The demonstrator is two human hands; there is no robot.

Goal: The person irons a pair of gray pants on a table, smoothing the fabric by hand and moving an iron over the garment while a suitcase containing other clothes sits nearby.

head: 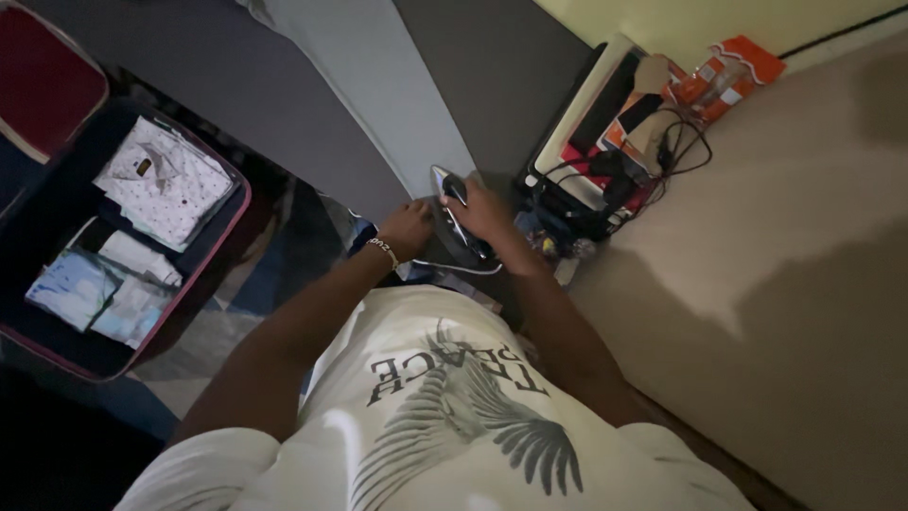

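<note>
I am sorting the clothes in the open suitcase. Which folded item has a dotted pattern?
The white folded shirt at the far end of the suitcase. The other folded items nearer the person show no dots.

- Both arms are reaching forward and down, elbows bent, forearms converging
- Left hand [409, 225] is lying palm down, fingers curled, a bracelet at the wrist
- Right hand [480, 210] is gripping closed, knuckles up

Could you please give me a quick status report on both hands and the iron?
Right hand gripping iron handle. Left hand beside it, on pale cloth. Tangled cables close on the right.
</note>
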